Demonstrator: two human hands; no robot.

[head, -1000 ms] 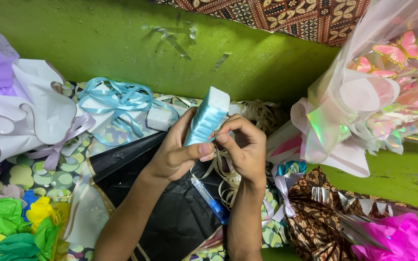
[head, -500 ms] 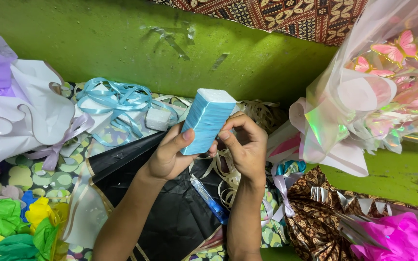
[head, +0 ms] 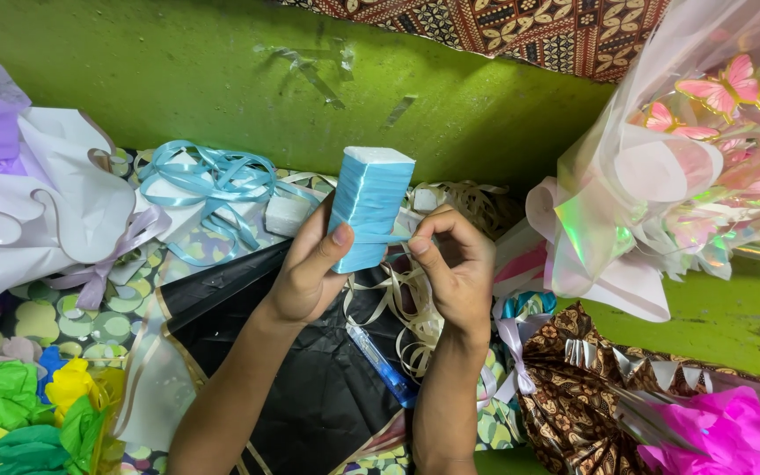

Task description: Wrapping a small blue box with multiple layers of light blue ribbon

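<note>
I see a block wound with light blue ribbon [head: 369, 208] held upright above the middle of the work surface, in front of the green wall [head: 222, 79]. My left hand [head: 305, 273] grips its lower part, fingers [head: 341, 236] closed around the side with the thumb pressed on the front face. My right hand [head: 457, 264] sits just beside it, fingers pinched shut on a loose end of the blue ribbon that runs off the block toward them. Below both hands lies a black wrapping sheet [head: 310, 396] with a tangle of cream ribbon [head: 406, 308] on it and a blue pen-like tool [head: 383, 363] between my forearms. To the left, a loose coil of light blue ribbon [head: 208, 180] rests on white and purple paper [head: 37, 202]. Coloured tissue paper [head: 19, 418] fills the lower left corner. On the right stands a bouquet in clear iridescent wrap with pink butterflies [head: 697, 149], and below it brown patterned paper [head: 591, 387] and magenta tissue [head: 723, 431].
</note>
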